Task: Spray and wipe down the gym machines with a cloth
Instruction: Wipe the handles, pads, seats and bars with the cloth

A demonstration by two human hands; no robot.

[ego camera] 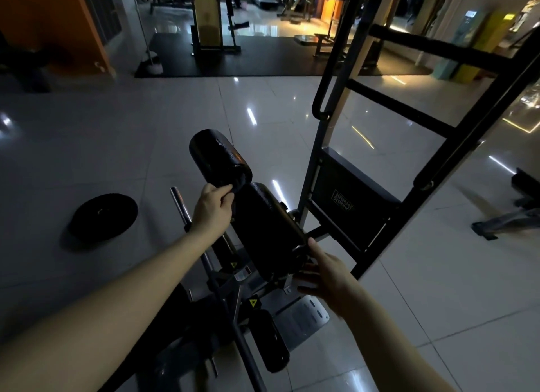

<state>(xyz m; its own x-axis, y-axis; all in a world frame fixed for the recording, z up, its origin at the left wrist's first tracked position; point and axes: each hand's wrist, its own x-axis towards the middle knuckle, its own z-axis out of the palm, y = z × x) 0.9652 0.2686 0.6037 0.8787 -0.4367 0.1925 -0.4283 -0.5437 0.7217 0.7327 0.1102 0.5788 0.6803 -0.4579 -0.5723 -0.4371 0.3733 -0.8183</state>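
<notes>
Both your hands are at the machine's roller pads.
Your left hand point(211, 207) pinches something dark against the upper pad point(219, 158); your right hand point(327, 272), fingers loosely spread and empty, touches the lower pad point(268, 231).

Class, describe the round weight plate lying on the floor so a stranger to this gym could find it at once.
Start at the black machine frame with its roller pads, then look left across the pale tiled floor. The weight plate lies flat there, alone: a dark disc touching nothing, left of the chrome bar.
</notes>
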